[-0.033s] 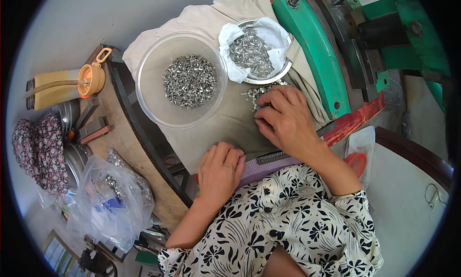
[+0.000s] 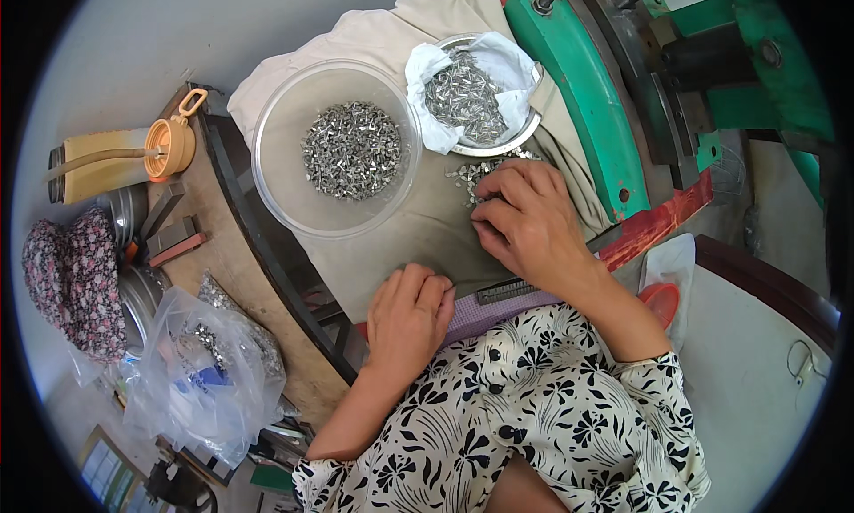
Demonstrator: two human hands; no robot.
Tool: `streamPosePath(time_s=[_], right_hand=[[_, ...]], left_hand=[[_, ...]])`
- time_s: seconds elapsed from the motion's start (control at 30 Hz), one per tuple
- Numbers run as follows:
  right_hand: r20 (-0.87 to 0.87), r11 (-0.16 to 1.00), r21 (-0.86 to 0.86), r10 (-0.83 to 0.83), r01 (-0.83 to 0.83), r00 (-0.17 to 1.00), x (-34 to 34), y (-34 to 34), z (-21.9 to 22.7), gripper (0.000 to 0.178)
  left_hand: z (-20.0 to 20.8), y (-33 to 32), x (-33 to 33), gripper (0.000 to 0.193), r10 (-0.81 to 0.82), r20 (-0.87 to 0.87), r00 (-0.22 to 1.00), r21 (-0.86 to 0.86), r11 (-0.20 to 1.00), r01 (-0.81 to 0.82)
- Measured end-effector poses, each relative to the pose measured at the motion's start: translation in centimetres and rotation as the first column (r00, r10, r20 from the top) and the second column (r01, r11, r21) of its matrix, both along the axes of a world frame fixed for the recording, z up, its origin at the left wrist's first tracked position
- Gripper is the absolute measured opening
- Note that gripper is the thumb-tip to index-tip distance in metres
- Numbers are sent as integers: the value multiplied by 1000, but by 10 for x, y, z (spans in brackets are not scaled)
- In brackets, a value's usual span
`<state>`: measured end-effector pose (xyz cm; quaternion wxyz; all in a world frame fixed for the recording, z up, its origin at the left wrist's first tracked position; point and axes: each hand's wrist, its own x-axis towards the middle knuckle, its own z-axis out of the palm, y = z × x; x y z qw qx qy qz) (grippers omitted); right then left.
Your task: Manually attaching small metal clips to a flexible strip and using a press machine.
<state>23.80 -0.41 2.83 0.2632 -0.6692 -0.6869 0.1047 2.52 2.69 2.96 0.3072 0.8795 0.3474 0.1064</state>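
My right hand [image 2: 531, 221] rests on the grey-beige cloth with its fingers curled in, at a small heap of flat silvery metal pieces [image 2: 471, 175]. Its fingertips touch the heap's near edge, and what they pinch is hidden. Lower left, my left hand [image 2: 407, 322] lies at the cloth's near edge, its fingers bent under and pressed together; anything inside them is out of sight. Beyond my hands stands a clear round plastic tub [image 2: 267, 179] holding many short metal pieces. To its right, a metal bowl [image 2: 534, 126] lined with white plastic holds thin, shiny metal pins [image 2: 464, 99].
A green machine [image 2: 578, 113] stands along the right. Between my hands, a dark slotted metal strip [image 2: 503, 291] lies by a purple textured mat [image 2: 485, 315]. On the left, a wooden bench [image 2: 236, 255] carries an orange-lidded bottle [image 2: 169, 148], metal blocks and plastic bags [image 2: 209, 379].
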Motion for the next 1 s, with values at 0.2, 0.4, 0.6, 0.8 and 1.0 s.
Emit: streamPosePath(time_s=[0.2,0.4,0.6,0.8,1.0], right_hand=[[51,1000,27,-2,1,999,-1,-5,4,20],[103,999,-2,-42,42,994,-2,-10,7,20],[41,998,9,-57,57,997,-1,-17,6,19],[58,994,38,-104,102,993,-1,-22,1,18],[-40,999,26,-42,43,998,5,-33,-1,19]], left_hand=[[0,-6,0,17,-3,-10,1000,106,994,4],[-1,-7,-3,12,-10,-25,1000,161,987,14],[1,-8,-6,11,-33,-66,997,185,982,45],[3,-7,-9,13,-56,-80,995,200,977,71],[11,3,-5,18,46,71,996,151,987,-56]])
